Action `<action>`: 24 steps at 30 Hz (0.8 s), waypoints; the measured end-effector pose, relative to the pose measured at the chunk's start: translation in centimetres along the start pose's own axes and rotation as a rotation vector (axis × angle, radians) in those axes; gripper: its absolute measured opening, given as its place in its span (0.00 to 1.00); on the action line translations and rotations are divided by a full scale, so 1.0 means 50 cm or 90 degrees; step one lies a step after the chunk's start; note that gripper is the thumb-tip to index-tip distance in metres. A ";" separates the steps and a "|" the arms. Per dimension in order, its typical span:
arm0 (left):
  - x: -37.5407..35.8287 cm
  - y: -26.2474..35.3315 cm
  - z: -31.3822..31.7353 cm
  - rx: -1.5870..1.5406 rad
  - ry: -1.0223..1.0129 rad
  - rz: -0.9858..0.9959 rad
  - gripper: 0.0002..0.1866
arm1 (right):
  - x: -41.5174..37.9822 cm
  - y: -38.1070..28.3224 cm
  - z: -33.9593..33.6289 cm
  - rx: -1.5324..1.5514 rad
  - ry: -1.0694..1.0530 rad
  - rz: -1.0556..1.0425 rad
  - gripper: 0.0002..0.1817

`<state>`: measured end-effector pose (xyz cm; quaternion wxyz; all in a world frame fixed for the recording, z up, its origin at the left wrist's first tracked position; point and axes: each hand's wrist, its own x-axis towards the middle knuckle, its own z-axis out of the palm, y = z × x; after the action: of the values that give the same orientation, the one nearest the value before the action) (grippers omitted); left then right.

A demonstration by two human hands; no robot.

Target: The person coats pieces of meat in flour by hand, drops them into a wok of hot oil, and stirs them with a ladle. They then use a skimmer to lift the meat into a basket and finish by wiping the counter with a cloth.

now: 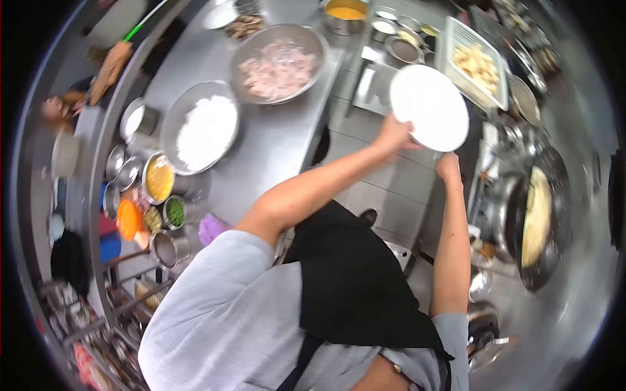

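My left hand (396,135) is closed on the near left rim of a round white plate (430,107), its thumb over the edge. The plate is tilted and held above the floor gap, near the right-hand counter. My right hand (448,167) is a fist just below the plate's lower edge. Whatever it grips is mostly hidden, with only a small greyish bit showing. To the right of that hand, a dark wok (553,189) contains a long, pale yellow folded piece that looks like an omelette (537,218).
On the left steel counter (261,143) are bowls of pink raw meat (277,68) and white food (207,133), plus several small containers. A white basket of pale yellow pieces (477,68) stands beyond the plate. A pot of orange liquid (345,13) sits at the far end.
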<state>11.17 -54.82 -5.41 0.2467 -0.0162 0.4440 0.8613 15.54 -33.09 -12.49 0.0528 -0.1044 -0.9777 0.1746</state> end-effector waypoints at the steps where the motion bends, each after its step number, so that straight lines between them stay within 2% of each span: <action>1: 0.002 -0.002 -0.018 0.017 -0.031 0.002 0.26 | -0.024 -0.042 -0.106 -0.046 -0.086 0.209 0.15; 3: -0.002 -0.004 -0.025 0.075 -0.050 -0.006 0.24 | -0.016 -0.001 -0.179 0.013 0.060 0.143 0.12; 4: -0.007 -0.009 -0.017 0.084 -0.035 -0.021 0.23 | -0.005 -0.009 -0.211 0.042 0.129 0.073 0.11; 5: -0.013 -0.013 -0.008 0.095 -0.019 -0.031 0.22 | -0.004 -0.073 -0.248 0.079 0.192 0.062 0.11; 6: -0.017 -0.021 0.004 0.098 -0.015 -0.037 0.22 | 0.018 -0.087 -0.253 0.163 0.149 -0.018 0.14; 7: -0.019 -0.032 0.020 0.102 -0.016 -0.045 0.22 | 0.035 -0.073 -0.218 0.117 0.201 -0.048 0.21; 8: -0.019 -0.042 0.033 0.117 -0.050 -0.065 0.22 | 0.062 -0.071 -0.204 0.227 -0.079 0.059 0.30; 9: -0.016 -0.054 0.051 0.129 -0.092 -0.090 0.23 | 0.048 -0.079 -0.180 0.381 -0.128 0.134 0.37; 10: -0.020 -0.065 0.077 0.134 -0.111 -0.096 0.22 | 0.046 -0.054 -0.113 0.097 0.072 -0.052 0.41; 11: -0.022 -0.073 0.101 0.137 -0.128 -0.101 0.21 | 0.047 -0.034 -0.110 0.212 0.107 -0.061 0.41; 12: -0.019 -0.085 0.118 0.134 -0.152 -0.129 0.22 | 0.044 -0.013 -0.118 0.194 0.150 -0.051 0.39; 13: -0.012 -0.091 0.124 0.130 -0.168 -0.154 0.23 | 0.028 -0.029 -0.167 0.174 0.100 0.044 0.37; 15: 0.003 -0.125 0.157 0.147 -0.150 -0.185 0.25 | 0.001 0.008 -0.222 0.099 0.172 0.062 0.35; 17: 0.017 -0.154 0.202 0.168 -0.181 -0.201 0.26 | -0.015 0.036 -0.278 0.173 0.202 0.157 0.32; 19: 0.026 -0.179 0.248 0.164 -0.217 -0.223 0.25 | -0.011 0.124 -0.282 0.182 0.201 0.125 0.30; 21: 0.042 -0.209 0.295 0.160 -0.240 -0.243 0.25 | -0.030 0.190 -0.320 0.358 0.212 0.151 0.30; 23: 0.041 -0.235 0.345 0.150 -0.251 -0.264 0.25 | -0.045 0.244 -0.342 0.692 0.256 0.197 0.19; 24: 0.033 -0.236 0.380 0.163 -0.265 -0.264 0.25 | -0.064 0.257 -0.372 0.834 0.260 0.230 0.18</action>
<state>18.54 -33.76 -3.24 0.5026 0.1015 0.4763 0.7144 23.65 -15.89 0.16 0.2571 -0.2421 -0.6094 0.7099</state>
